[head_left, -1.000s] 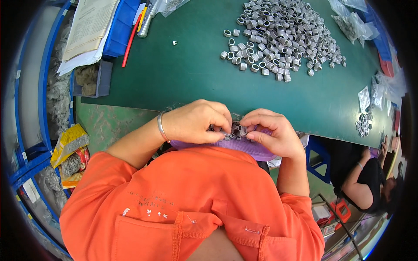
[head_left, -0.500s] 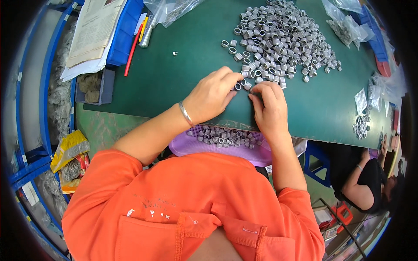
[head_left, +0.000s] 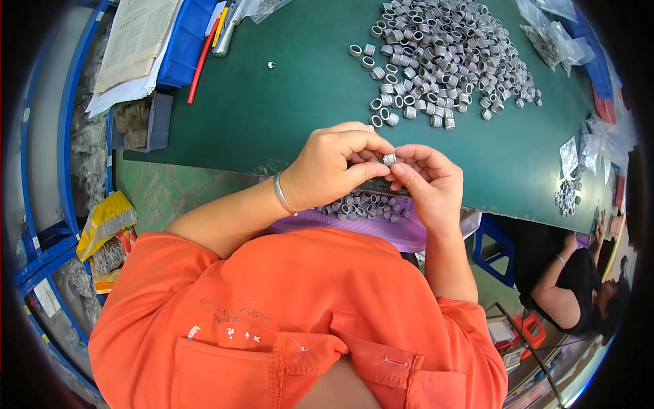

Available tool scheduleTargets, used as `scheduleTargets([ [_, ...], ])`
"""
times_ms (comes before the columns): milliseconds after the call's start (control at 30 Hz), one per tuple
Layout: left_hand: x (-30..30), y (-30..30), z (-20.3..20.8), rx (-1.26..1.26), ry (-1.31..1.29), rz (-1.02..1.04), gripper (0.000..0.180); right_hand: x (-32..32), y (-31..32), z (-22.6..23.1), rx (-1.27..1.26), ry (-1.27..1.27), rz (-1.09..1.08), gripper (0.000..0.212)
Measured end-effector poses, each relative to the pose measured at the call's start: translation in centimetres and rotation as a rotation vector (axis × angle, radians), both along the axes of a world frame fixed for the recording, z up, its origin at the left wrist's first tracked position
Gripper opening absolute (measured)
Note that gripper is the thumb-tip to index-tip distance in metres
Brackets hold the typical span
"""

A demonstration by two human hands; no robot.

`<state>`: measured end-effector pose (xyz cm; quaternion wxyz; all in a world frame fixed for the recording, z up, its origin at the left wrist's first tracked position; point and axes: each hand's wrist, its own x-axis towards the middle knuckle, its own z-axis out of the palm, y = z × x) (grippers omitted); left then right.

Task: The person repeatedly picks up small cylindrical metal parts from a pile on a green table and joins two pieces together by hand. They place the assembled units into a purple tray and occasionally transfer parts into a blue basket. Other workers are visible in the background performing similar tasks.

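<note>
A small grey metal ring (head_left: 389, 159) is pinched between the fingertips of both hands, above the near edge of the green table (head_left: 272, 116). My left hand (head_left: 340, 158), with a silver bangle at its wrist, closes on the ring from the left. My right hand (head_left: 429, 178) grips it from the right. Beyond them lies a big heap of similar metal rings (head_left: 449, 61), with a few loose ones at its near left side. Below my hands a purple basket (head_left: 402, 236) holds more rings (head_left: 361, 206), partly hidden by my left hand and forearm.
At the far left are a blue bin (head_left: 184, 51) with papers (head_left: 136, 48), a red pen (head_left: 201, 65) and a grey box (head_left: 160, 123). Plastic bags (head_left: 555, 44) lie at the far right. A person in black (head_left: 562, 286) sits at the right beside a blue stool (head_left: 494, 252).
Both hands have drawn back from the heap toward the table's near edge and come together. A metal ring now shows between their fingertips.
</note>
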<state>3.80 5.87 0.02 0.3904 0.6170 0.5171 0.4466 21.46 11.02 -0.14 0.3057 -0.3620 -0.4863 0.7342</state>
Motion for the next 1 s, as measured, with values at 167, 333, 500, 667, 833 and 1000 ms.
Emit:
scheduleTargets([
  [167, 0.3, -0.4, 0.0, -0.257, -0.312, 0.058, 0.02, 0.0, 0.5, -0.6, 0.035, -0.001, -0.027, 0.015],
  [333, 0.1, -0.5, 0.1, -0.25, -0.316, 0.062, 0.02, -2.4, 2.2, -1.6, 1.195, -0.501, -0.017, 0.039],
  [500, -0.2, -0.7, -0.1, -0.218, -0.35, 0.079, 0.02, -1.8, 2.4, -1.9, 1.221, -0.496, 0.011, 0.032],
  [667, 0.0, -0.7, -0.4, -0.298, -0.537, 0.08, 0.02, -0.8, 0.9, -1.4, 1.011, -0.344, -0.134, 0.018],
  [833, 0.2, -0.6, -0.4, -0.334, -0.601, 0.067, 0.02, -1.0, -0.7, -1.2, 0.825, -0.209, -0.136, 0.017],
  [1000, 0.0, -1.0, -0.1, -0.406, -0.648, 0.022, 0.018, -1.4, -1.0, -0.9, 1.065, -0.219, -0.115, 0.019],
])
